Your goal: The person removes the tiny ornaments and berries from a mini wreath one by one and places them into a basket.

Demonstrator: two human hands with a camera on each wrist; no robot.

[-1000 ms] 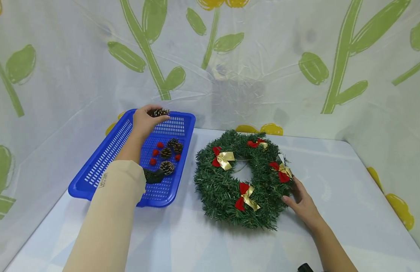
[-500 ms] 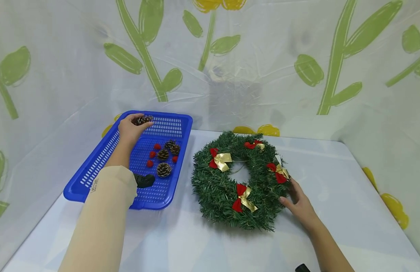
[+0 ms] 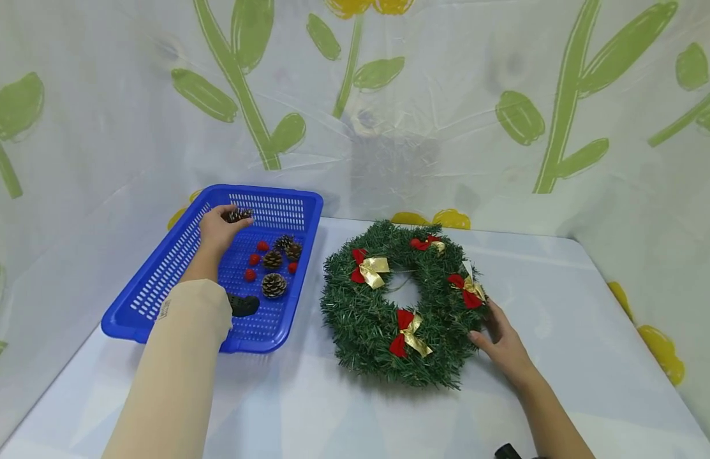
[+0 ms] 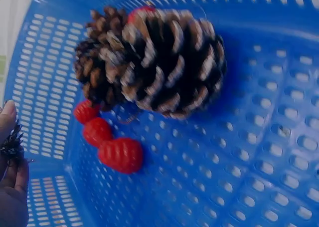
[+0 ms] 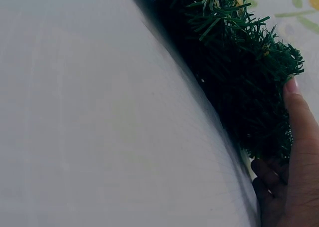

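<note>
Two hands are at work, and nothing from the tray has yet been fixed to the wreath, as far as can be judged. Nearest, the right hand (image 3: 502,340) is laid against the outer rim of the green wreath (image 3: 366,312), fingers curved round its needles, so that the ring is steadied flat on the white surface (image 3: 355,408); in the right wrist view the thumb is seen pressed to the foliage. Only four red-and-gold bows (image 3: 409,331) are carried by the wreath, and no cone or berry is seen on it. Farther off, to the left of that hand, the blue tray (image 3: 159,287) is stood beside the wreath. Within it, just right of the left hand, three pine cones (image 3: 273,284) and several red berries (image 3: 250,275) are left lying, with a dark object near the sleeve. Farthest, the left hand (image 3: 217,231) is held over the tray's far end, and a small pine cone (image 3: 238,215) is pinched in its fingertips. Decorating appears barely begun: one cone is in hand, and the rest is judged to remain.
</note>
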